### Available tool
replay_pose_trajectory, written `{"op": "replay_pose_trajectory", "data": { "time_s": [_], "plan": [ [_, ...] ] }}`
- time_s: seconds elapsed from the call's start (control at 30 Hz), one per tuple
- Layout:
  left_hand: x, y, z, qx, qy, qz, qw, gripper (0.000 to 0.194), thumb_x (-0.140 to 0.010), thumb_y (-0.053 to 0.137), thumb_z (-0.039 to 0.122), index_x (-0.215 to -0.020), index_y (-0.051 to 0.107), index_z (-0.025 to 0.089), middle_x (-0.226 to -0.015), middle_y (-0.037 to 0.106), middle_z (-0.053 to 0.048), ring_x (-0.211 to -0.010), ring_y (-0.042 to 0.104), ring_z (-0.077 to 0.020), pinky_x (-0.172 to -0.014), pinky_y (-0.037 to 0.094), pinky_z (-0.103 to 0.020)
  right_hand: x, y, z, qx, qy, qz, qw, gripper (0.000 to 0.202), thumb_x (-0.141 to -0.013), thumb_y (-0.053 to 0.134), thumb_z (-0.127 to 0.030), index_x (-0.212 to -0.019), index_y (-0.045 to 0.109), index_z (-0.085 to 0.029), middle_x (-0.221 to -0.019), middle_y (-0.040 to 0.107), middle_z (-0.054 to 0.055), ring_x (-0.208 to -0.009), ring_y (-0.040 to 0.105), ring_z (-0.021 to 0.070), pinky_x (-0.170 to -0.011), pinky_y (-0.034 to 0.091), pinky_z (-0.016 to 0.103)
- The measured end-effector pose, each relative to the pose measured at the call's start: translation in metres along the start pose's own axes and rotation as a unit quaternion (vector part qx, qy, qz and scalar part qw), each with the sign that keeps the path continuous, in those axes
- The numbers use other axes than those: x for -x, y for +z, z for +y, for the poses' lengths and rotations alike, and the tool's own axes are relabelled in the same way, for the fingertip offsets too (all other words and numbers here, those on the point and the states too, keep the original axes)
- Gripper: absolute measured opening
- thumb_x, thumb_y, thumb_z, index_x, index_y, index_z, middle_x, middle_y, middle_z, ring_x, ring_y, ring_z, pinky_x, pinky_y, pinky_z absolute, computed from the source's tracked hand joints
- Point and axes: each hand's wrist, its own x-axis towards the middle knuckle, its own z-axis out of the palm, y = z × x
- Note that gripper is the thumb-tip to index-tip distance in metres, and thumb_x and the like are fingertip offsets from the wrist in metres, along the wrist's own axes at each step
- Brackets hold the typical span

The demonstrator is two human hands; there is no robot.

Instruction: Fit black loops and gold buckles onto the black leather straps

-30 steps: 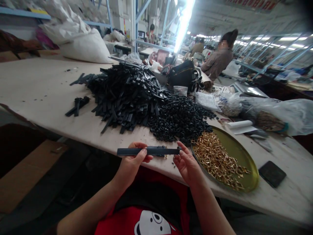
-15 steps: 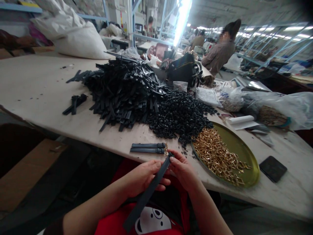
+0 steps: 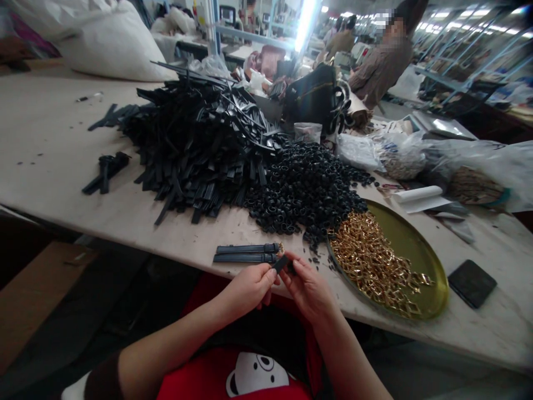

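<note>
A short length of dark strap (image 3: 280, 264) shows between my two hands at the table's front edge. My left hand (image 3: 255, 284) pinches it between thumb and fingers. At its other end my right hand (image 3: 306, 283) has its fingers curled round a small dark part, mostly hidden. Just behind my hands, two finished-looking dark straps (image 3: 245, 253) lie side by side, with gold metal at their right ends. A heap of small black loops (image 3: 308, 189) lies beyond. To the right, gold buckles (image 3: 370, 261) fill part of a round tray (image 3: 437, 278).
A large pile of black strips (image 3: 195, 144) covers the table's middle. At the left is a small strap bundle (image 3: 105, 171). A dark square pad (image 3: 472, 283) lies right of the tray. Plastic bags (image 3: 491, 172) and a black bag (image 3: 312, 100) stand behind; a person (image 3: 383, 61) is beyond.
The long strap that hung down over my lap is no longer seen there; only a short piece shows between my fingers. My left hand has closed on it. The view has shifted slightly.
</note>
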Motion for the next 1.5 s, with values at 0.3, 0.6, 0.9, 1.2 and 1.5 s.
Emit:
{"op": "replay_pose_trajectory", "data": {
  "time_s": [0.3,0.6,0.9,1.2,1.5],
  "plan": [
    [-0.005,0.012,0.004,0.153,-0.128,-0.102,0.975,0.032,-0.083,0.033,0.04,-0.071,0.051,0.016,-0.038,0.043,0.007,-0.029,0.032,-0.0057,-0.031,0.024,-0.016,0.012,0.006,0.016,0.149,-0.177,-0.037,0.972,0.03,-0.08,0.051,-0.027,-0.11,0.055,-0.026,-0.104,0.064,0.002,-0.099,0.058,0.0163,-0.092,0.041,0.035],
    [0.017,0.005,0.019,0.151,-0.104,-0.125,0.975,0.031,-0.081,0.037,0.04,-0.066,0.05,0.016,-0.034,0.04,0.007,-0.027,0.03,-0.0062,-0.03,0.021,-0.017,0.03,0.013,0.01,0.142,-0.195,-0.121,0.963,0.045,-0.074,0.046,-0.015,-0.117,0.048,-0.026,-0.108,0.064,0.003,-0.109,0.053,0.0196,-0.1,0.031,0.04],
    [0.03,0.015,0.012,0.036,0.056,-0.005,0.998,0.031,-0.087,0.033,0.037,-0.071,0.049,0.016,-0.044,0.041,0.006,-0.039,0.036,-0.0075,-0.04,0.026,-0.019,0.038,0.018,0.006,0.179,-0.164,-0.03,0.97,0.024,-0.076,0.058,-0.04,-0.093,0.06,-0.024,-0.081,0.061,-0.001,-0.07,0.058,0.0126,-0.066,0.047,0.024],
    [0.033,0.02,0.015,-0.083,0.062,0.043,0.994,0.033,-0.087,0.032,0.036,-0.062,0.043,0.019,-0.047,0.043,0.004,-0.045,0.04,-0.0113,-0.045,0.026,-0.022,0.043,0.011,0.026,0.029,-0.075,-0.018,0.997,0.026,-0.069,0.066,-0.038,-0.089,0.063,-0.021,-0.058,0.054,-0.005,-0.048,0.047,0.0073,-0.047,0.04,0.019],
    [0.02,0.017,0.007,-0.049,0.053,-0.02,0.997,0.032,-0.087,0.035,0.04,-0.098,0.051,0.015,-0.061,0.051,0.002,-0.051,0.048,-0.0123,-0.05,0.037,-0.022,0.037,0.006,0.033,0.006,-0.102,0.007,0.995,0.018,-0.071,0.064,-0.029,-0.087,0.063,-0.02,-0.068,0.064,-0.003,-0.061,0.058,0.0122,-0.063,0.046,0.025]
  ]
}}
